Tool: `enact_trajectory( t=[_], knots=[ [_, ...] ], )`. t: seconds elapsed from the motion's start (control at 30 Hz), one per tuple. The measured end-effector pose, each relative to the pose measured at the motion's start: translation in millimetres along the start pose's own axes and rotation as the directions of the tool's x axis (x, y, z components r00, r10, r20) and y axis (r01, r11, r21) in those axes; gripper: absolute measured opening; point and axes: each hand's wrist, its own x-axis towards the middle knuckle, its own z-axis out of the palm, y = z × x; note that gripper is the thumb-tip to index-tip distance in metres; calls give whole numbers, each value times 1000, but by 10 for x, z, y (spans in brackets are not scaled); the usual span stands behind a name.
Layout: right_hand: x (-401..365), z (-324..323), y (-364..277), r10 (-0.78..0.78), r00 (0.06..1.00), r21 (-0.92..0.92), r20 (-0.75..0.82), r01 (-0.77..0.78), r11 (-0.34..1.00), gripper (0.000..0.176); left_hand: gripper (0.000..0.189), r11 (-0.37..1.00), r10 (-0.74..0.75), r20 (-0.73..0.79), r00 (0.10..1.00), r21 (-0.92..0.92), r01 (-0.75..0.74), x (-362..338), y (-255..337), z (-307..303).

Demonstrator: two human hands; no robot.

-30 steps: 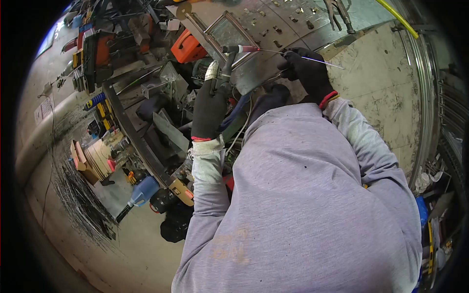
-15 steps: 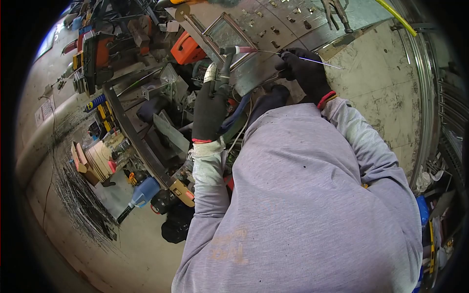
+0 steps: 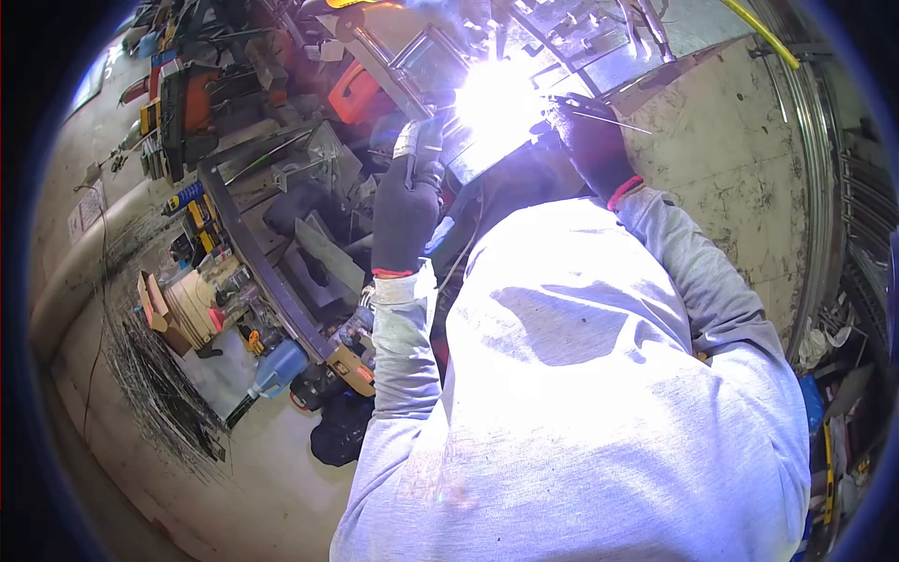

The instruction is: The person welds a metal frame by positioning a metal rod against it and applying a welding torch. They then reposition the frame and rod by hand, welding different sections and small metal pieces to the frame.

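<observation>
A white-blue arc glare [image 3: 496, 105] covers the spot between my two gloved hands on the metal worktable [image 3: 698, 39]. My left hand [image 3: 409, 192], in a dark glove, is closed round the welding torch, whose tip is lost in the glare. To the right of the glare, my right hand [image 3: 592, 140] pinches a thin rod [image 3: 613, 121] that sticks out to the right. A rectangular metal frame [image 3: 433, 58] lies just beyond the glare. The metal where the arc burns cannot be made out.
An orange-red case [image 3: 356, 94] stands behind my left hand. Tools and scrap crowd the left side, with a blue bottle [image 3: 278, 367] and a wire bundle [image 3: 164, 384] lower down. Long metal bars [image 3: 813, 187] run along the right. A yellow tube [image 3: 763, 33] lies at top right.
A bright arc has lit between my hands, hiding the torch tip and whitening my shirt. My left hand has shifted slightly, and the rod's near end is now lost in the glare.
</observation>
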Motion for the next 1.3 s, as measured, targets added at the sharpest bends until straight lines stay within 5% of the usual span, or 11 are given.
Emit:
enact_trajectory(
  t=[0.07,0.1,0.13,0.17,0.37,0.47,0.57,0.77,1.1,1.27,1.3],
  knots=[
    [42,18,-49,146,989,232,1,-142,962,20,22,999,43,26,999,5,-43,2,-34,9],
    [217,-123,-281,515,833,492,202,-541,682,21,31,990,141,8,990,-1,-141,24,-97,29],
    [381,-261,-505,698,532,586,479,-786,197,23,40,971,237,-10,971,-4,-237,47,-151,42],
    [360,-224,-517,695,562,657,449,-734,170,24,54,987,158,64,985,-29,-156,45,-140,-8],
    [348,-214,-474,656,626,646,421,-715,268,22,41,984,38,42,998,-174,-30,21,-117,-16],
    [334,-199,-478,663,602,655,445,-724,218,26,57,979,133,63,989,-165,-122,52,-113,-7],
    [334,-187,-462,666,588,644,459,-737,207,26,54,985,11,83,997,-174,3,46,-95,-28],
    [318,-161,-428,658,606,649,447,-726,227,24,39,986,105,31,994,-131,-100,67,-106,-8],
    [330,-152,-437,664,596,639,452,-736,225,25,48,998,32,56,998,-48,-29,56,-153,-28],
    [315,-161,-458,652,619,680,438,-702,211,24,52,972,232,-1,973,48,-232,-2,-64,30],
    [-88,308,124,297,948,391,114,-318,864,23,53,991,104,18,994,79,-105,-7,-45,26]
  ],
)
